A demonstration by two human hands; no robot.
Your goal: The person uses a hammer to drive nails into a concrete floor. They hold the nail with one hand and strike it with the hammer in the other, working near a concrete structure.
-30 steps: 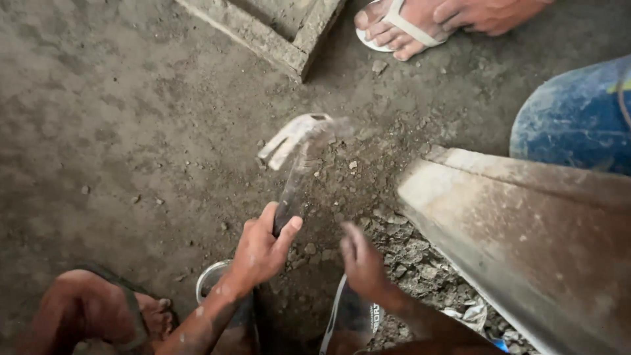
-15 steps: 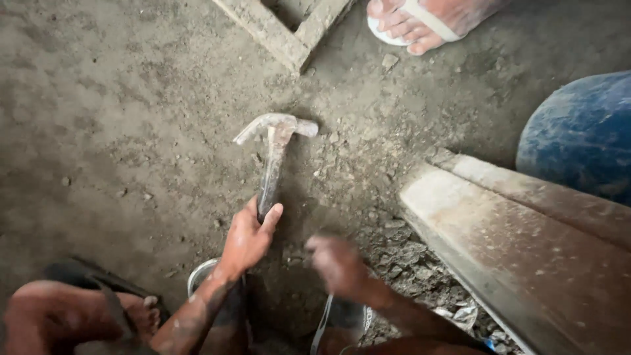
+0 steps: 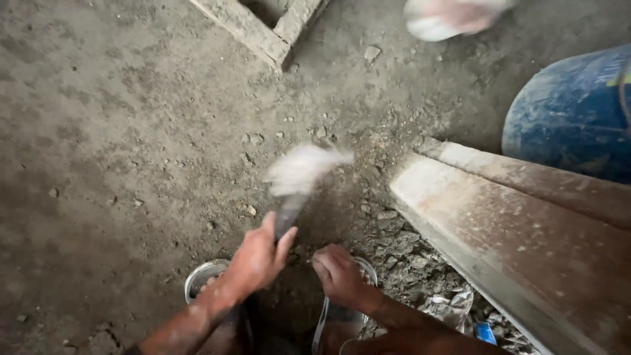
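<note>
Counting from the head view, we see one claw hammer, blurred above the gritty concrete floor, and two hands. Our left hand is clamped around its handle; our right hand hangs loosely curled, holding nothing, beside one dusty plank.

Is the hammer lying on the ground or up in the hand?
In hand: the left hand grips the hammer by its handle; its blurred head is raised over the ground.

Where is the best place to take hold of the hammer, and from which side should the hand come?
Probably the lower handle, from the near end, as the left hand grips it now. The hammer points away from the person, its blurred claw head at the far end, so the near shaft is the free, narrow part.
</note>
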